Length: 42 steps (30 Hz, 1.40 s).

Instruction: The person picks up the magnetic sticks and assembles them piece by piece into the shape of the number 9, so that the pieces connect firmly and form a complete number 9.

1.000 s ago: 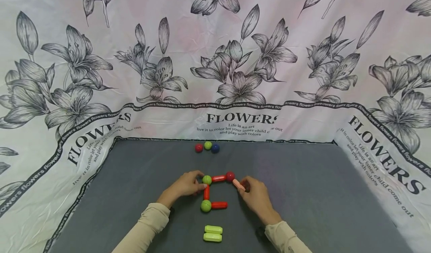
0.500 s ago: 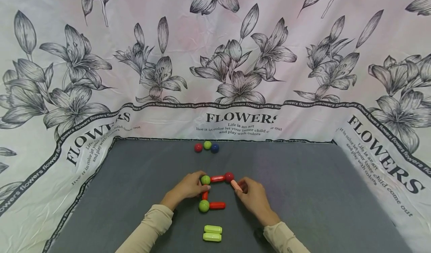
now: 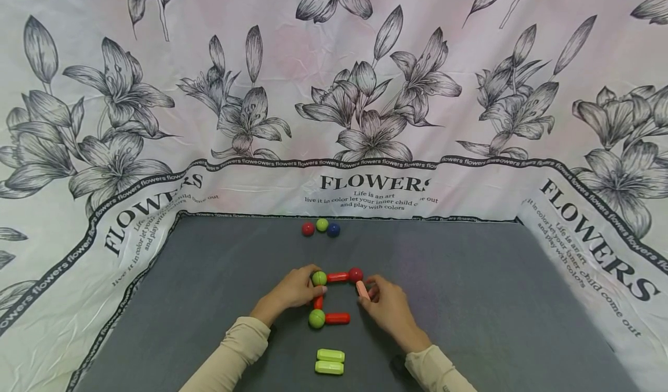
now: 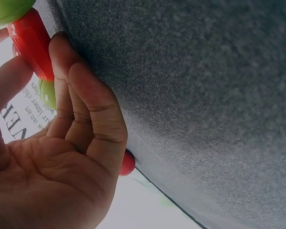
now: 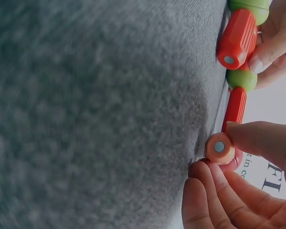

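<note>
Magnetic rods and balls form an open frame on the table. My left hand grips its upper left corner: fingers lie by a green ball, thumb across the red magnetic rod below it. In the left wrist view this red rod lies between thumb and fingers. Another red rod runs right to a red ball. My right hand pinches a peach magnetic rod, its far end at the red ball. Its near end shows a silvery disc in the right wrist view.
At the frame's lower left, a green ball bears a red rod pointing right. Two yellow-green rods lie nearer me. Behind sit a red ball, a green ball and a blue ball, before a flowered cloth.
The frame has shifted slightly left. My left thumb has moved right, over the rod. My right hand has come a little left, and the peach rod has swung to point more toward me.
</note>
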Motion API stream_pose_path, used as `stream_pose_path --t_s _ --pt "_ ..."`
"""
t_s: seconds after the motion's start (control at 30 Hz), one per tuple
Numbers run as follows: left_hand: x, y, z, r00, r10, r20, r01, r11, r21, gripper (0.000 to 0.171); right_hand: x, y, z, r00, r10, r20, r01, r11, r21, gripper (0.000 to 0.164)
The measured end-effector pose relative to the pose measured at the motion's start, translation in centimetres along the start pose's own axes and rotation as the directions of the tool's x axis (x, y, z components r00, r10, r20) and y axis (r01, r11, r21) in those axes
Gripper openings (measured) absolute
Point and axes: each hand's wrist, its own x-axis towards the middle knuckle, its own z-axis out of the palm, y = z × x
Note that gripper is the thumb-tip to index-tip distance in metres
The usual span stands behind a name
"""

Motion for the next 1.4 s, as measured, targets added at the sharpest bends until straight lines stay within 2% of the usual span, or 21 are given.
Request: stream_pose_path --t_s 0.3,0.53,0.87,1.23,1.4 --pt "0.07 0.12 -0.06 1.0 -0.001 -0.021 0.001 1.0 0.008 0.045 -0.11 -0.47 0.04 0.999 0.017 0.044 -0.019 0.999 0.037 0.036" --pt "-0.08 -0.03 -0.13 1.0 0.006 0.002 -0.006 1.0 -0.005 0.045 -0.08 -0.53 0.42 0.998 0.023 0.055 -0.025 0.999 0.031 0.036" --pt "0.38 -0.32 -0.35 0.999 0.008 0.032 -0.008 1.0 0.0 0.045 0.01 -0.47 0.41 0.999 0.002 0.046 -0.003 1.0 0.028 0.035" --pt "0.3 -0.32 -0.41 1.0 -0.003 0.005 0.003 1.0 0.014 0.047 -0.04 -0.71 0.54 0.998 0.005 0.057 -0.007 1.0 0.031 0.034" --pt "0.12 -0.35 -0.53 1.0 0.0 0.005 0.0 1.0 0.014 0.048 0.65 -0.86 0.1 0.999 -0.016 0.05 0.015 1.0 0.022 0.034"
